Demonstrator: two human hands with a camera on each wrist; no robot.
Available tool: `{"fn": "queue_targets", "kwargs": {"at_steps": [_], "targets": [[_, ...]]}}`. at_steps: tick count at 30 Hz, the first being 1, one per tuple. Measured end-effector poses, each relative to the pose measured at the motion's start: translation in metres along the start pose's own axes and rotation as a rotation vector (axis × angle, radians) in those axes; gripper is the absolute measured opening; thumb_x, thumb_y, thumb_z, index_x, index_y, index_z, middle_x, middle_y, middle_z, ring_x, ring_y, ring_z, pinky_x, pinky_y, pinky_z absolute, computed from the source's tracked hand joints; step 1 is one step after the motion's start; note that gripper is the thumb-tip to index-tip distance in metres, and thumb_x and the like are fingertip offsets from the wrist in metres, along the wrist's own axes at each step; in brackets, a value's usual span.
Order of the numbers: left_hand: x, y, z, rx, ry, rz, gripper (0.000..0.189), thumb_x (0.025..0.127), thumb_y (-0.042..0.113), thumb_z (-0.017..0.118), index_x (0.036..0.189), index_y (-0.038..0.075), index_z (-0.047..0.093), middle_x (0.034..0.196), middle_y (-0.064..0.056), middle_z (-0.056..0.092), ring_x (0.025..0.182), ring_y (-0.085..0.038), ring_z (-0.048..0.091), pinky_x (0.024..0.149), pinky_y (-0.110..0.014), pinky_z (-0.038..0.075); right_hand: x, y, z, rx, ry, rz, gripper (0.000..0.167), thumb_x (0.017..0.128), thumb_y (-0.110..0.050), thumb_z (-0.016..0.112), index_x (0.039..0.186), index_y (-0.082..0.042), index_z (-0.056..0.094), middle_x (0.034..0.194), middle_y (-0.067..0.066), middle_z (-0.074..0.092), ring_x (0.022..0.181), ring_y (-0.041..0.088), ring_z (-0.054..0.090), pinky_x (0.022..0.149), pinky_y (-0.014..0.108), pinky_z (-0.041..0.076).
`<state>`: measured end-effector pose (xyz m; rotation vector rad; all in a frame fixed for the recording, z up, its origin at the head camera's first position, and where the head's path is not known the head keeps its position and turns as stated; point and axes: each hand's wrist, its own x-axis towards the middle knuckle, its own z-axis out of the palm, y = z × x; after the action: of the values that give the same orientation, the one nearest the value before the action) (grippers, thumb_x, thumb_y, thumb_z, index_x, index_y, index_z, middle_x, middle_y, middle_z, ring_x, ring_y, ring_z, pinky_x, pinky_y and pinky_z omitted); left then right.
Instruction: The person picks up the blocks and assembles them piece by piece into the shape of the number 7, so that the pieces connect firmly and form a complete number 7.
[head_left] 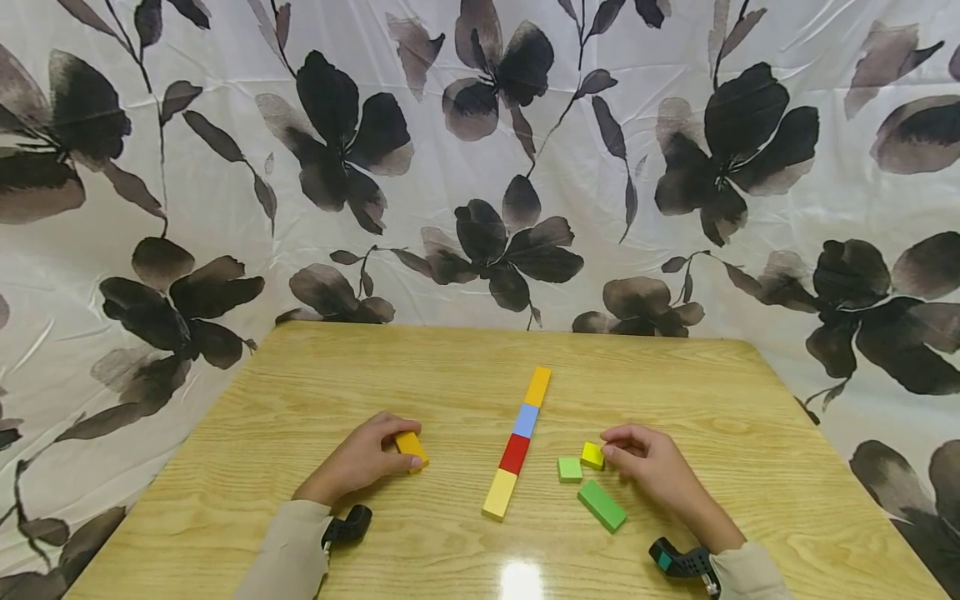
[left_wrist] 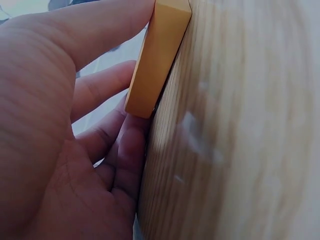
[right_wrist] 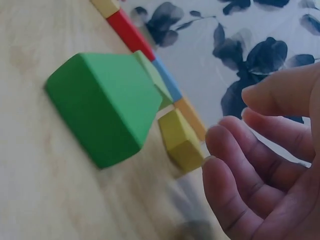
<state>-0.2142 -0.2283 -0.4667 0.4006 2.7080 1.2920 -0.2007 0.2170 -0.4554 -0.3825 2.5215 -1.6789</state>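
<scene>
On the left side of the table, my left hand holds an orange block between thumb and fingers. In the left wrist view the orange block lies close along the wood. My right hand is beside a small yellow block, its fingers loosely bent with nothing between them. The right wrist view shows the yellow block just past the fingertips. Close by are a small light green block and a longer green block.
Between the hands a slanting row runs end to end: a pale yellow block, a red block, a blue block and an orange-yellow block. A floral curtain hangs behind the wooden table.
</scene>
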Motion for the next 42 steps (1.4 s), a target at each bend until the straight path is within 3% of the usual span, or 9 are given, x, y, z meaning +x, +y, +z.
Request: {"fn": "queue_targets", "kwargs": {"at_steps": [8,21,31,36,42], "targets": [[0.001,-0.001,0.0,0.018,-0.001,0.022,0.057,0.086,0.033,0.081,0.136,0.012,0.064,0.12,-0.001,0.057,0.103,-0.015,0.055,0.093,-0.038,0.047,-0.011,0.004,0.0,-0.035,-0.095,-0.006,0.03,0.1,-0.019,0.065,0.117,0.005,0.064,0.1,0.016,0.067,0.084,0.024,0.064,0.068,0.032,0.055],[0.001,0.002,0.001,0.017,0.011,0.081,0.058,0.085,0.03,0.083,0.136,0.011,0.063,0.117,0.001,0.052,0.098,-0.017,0.053,0.085,-0.03,0.048,-0.015,0.003,0.003,-0.135,-0.138,-0.029,0.024,0.098,-0.021,0.068,0.114,-0.003,0.068,0.106,0.006,0.067,0.092,0.019,0.063,0.077,0.028,0.053],[0.001,0.004,0.002,0.038,0.031,0.085,0.057,0.085,0.027,0.083,0.136,0.012,0.063,0.119,0.0,0.05,0.097,-0.018,0.052,0.082,-0.033,0.047,-0.015,0.006,0.003,-0.158,-0.183,-0.045,0.029,0.096,-0.022,0.07,0.118,-0.003,0.068,0.102,0.003,0.068,0.088,0.016,0.063,0.074,0.027,0.053],[0.001,0.003,0.003,0.044,0.042,0.074,0.058,0.085,0.028,0.083,0.136,0.012,0.063,0.119,-0.001,0.05,0.097,-0.017,0.052,0.084,-0.034,0.047,-0.016,0.009,0.003,-0.216,-0.191,-0.06,0.03,0.095,-0.027,0.071,0.118,-0.008,0.069,0.103,0.0,0.066,0.088,0.014,0.062,0.075,0.027,0.053],[0.001,0.002,0.003,0.078,0.061,0.078,0.056,0.085,0.031,0.083,0.135,0.014,0.064,0.123,-0.004,0.054,0.103,-0.019,0.054,0.088,-0.041,0.047,-0.016,0.012,0.001,-0.19,-0.233,-0.115,0.032,0.096,-0.027,0.071,0.121,-0.007,0.068,0.109,0.003,0.063,0.09,0.013,0.06,0.076,0.027,0.052]]}}
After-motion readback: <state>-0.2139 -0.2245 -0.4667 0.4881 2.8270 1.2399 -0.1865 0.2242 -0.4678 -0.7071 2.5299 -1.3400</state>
